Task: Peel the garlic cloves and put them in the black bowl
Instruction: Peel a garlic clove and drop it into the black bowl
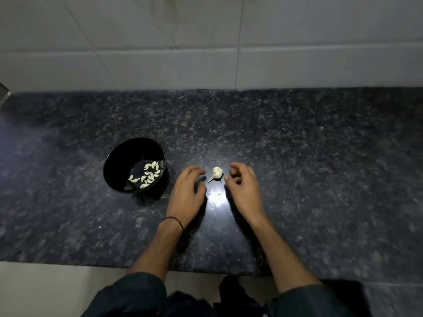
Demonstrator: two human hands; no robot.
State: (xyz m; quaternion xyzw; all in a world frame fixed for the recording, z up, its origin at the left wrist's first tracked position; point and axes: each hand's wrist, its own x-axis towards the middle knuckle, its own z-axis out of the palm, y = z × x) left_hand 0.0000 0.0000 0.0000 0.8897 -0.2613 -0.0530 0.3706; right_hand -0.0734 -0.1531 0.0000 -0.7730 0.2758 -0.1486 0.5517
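A small unpeeled garlic piece (217, 173) lies on the dark granite surface (320, 156), between the left hand (190, 191) and the right hand (246, 191). Neither hand seems to touch it. Both hands' fingers (196, 171) are loosely curled and appear to hold nothing. To its left, the black bowl (123, 156) holds peeled cloves (147, 175). The garlic is probably light and firm, with brittle, papery skin. It looks best pinched at its sides and peeled from the tail end. No writing is readable.

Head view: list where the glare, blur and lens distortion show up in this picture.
Head view: dim overall, one bright glare patch on the countertop just nearer than the garlic, between the left hand and right hand. Head view: granite speckle smears toward the right edge; both hands look slightly soft. Head view: seams of the wall tiles slant, likely wide-angle distortion.
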